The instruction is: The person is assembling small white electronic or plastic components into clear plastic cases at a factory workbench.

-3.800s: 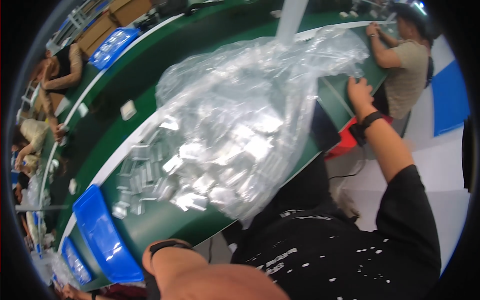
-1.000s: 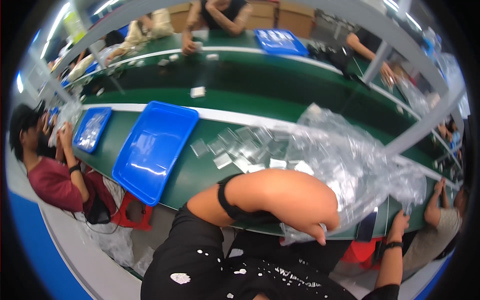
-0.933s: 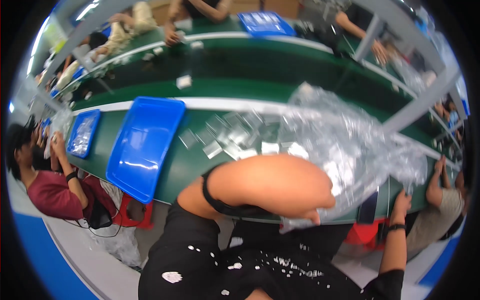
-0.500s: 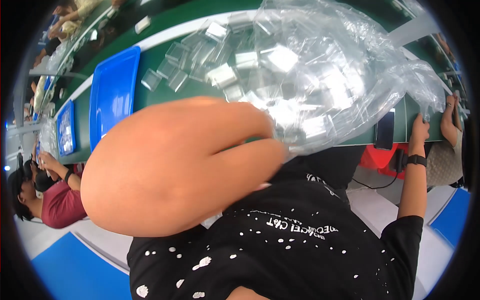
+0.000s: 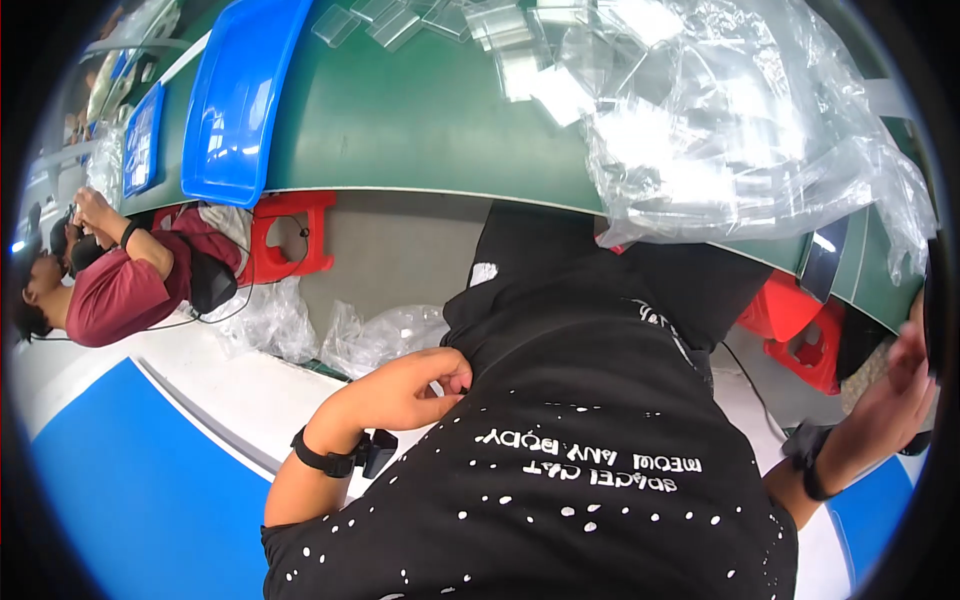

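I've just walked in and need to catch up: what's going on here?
The person's left hand is at the side of their black shirt. The right hand is near the right edge of view; whether it holds anything is unclear. A large clear plastic bag lies on the green table, with clear pieces at its left. A blue tray lies farther left.

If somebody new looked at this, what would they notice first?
Probably the big, crumpled bag of clear, shiny plastic, sprawling over the upper right of the long green table. Next might come the bright blue rectangular plastic tray at the picture's upper left, then the loose, clear, flat plastic pieces along the top, between tray and bag.
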`<state>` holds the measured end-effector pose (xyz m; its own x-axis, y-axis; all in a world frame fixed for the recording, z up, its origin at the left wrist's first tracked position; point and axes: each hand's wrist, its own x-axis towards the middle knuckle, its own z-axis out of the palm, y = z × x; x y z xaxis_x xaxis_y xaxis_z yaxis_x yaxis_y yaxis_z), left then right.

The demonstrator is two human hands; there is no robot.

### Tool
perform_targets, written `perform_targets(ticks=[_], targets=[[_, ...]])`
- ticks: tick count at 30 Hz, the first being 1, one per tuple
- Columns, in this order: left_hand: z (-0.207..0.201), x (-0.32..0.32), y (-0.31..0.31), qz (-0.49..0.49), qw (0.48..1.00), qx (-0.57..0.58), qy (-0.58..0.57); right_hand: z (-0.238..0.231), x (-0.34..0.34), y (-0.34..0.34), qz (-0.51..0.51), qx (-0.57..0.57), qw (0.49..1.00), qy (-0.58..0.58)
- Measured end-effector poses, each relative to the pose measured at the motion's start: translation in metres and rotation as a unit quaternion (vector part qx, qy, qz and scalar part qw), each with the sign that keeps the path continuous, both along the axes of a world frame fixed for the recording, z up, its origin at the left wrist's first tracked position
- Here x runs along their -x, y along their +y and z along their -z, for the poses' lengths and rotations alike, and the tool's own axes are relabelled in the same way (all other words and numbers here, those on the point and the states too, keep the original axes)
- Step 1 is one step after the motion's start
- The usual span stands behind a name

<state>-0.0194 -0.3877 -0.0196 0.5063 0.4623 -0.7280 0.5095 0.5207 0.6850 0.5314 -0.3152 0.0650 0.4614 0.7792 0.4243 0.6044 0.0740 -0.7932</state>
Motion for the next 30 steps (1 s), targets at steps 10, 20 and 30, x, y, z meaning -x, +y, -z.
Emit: perform_targets(ticks=[10,20,30], targets=[[-0.003,-0.029,-0.019,0.034,0.978,-0.155,0.133,0.049,0.178,0.019,-0.645,0.269,0.688,-0.197],[-0.017,-0.036,-0.020,0.113,0.928,-0.254,0.246,0.053,0.157,0.025,-0.619,0.237,0.744,0.082],[0.003,-0.032,-0.026,-0.044,0.964,-0.178,0.191,0.006,0.147,0.027,-0.683,0.141,0.691,0.190]])
